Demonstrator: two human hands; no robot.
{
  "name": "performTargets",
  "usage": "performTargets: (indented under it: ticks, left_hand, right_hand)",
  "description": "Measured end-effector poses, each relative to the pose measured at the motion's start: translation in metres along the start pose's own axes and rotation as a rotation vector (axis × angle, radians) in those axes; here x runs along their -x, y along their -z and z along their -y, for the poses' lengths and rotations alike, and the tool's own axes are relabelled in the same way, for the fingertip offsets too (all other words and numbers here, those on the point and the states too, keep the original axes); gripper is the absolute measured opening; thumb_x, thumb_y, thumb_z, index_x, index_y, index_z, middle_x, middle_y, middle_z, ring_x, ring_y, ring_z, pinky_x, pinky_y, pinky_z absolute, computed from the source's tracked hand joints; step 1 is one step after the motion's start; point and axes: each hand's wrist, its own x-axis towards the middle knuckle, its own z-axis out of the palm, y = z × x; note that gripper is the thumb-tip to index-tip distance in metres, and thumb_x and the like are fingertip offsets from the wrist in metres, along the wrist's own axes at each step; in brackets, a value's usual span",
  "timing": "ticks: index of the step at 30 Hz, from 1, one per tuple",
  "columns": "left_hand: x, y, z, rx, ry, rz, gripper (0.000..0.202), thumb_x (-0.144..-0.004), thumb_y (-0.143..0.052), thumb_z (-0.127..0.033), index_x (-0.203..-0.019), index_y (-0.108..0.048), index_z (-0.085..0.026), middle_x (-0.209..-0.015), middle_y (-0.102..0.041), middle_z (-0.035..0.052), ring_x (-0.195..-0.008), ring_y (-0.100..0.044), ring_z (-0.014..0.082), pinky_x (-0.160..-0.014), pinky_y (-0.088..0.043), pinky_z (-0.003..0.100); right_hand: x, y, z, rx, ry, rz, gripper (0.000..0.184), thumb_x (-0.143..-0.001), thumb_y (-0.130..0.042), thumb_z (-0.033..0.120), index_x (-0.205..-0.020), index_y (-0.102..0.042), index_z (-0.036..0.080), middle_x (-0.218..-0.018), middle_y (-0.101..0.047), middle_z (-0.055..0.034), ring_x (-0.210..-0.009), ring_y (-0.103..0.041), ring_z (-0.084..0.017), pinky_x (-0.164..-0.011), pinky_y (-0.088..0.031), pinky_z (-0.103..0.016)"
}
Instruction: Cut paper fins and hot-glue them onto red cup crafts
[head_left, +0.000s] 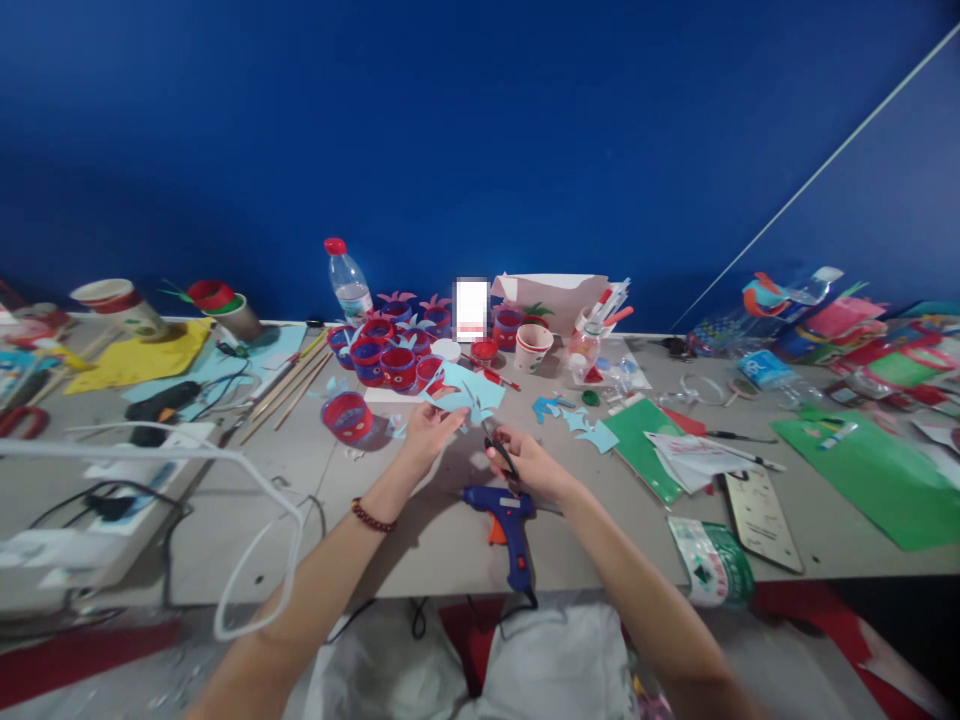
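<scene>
My left hand (pixel 427 432) pinches a sheet of light blue paper (pixel 466 390) just above the grey table (pixel 450 545). My right hand (pixel 525 462) is closed on black-handled scissors (pixel 498 447), whose blades point up at the paper's lower edge. A blue glue gun (pixel 508 522) lies on the table right below my right hand. A single red and blue cup (pixel 348 415) stands left of my left hand. Cut blue paper shapes (pixel 574 418) lie to the right.
A cluster of red and blue cups (pixel 390 352), a water bottle (pixel 348 280) and paper cups (pixel 534 345) stand at the back. Green sheets (pixel 870 465), papers and pens lie right. Cables, a white tube (pixel 259 535) and wooden sticks (pixel 289 385) are left.
</scene>
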Motion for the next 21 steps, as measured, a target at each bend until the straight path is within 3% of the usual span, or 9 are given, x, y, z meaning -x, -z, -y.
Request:
performTargets:
  ticks: [21]
  left_hand:
    - [-0.0024, 0.0041, 0.0033, 0.001, -0.033, -0.001, 0.027, -0.057, -0.08, -0.033, -0.072, -0.065, -0.017, -0.065, -0.066, -0.0001, -0.057, -0.058, 0.0118, -0.058, -0.048, 0.026]
  right_hand:
    - [-0.0017, 0.0001, -0.0008, -0.005, -0.003, -0.023, 0.041, -0.072, -0.069, 0.052, -0.08, -0.045, 0.02, -0.05, -0.047, 0.0091, -0.036, -0.03, -0.003, -0.033, -0.023, -0.015]
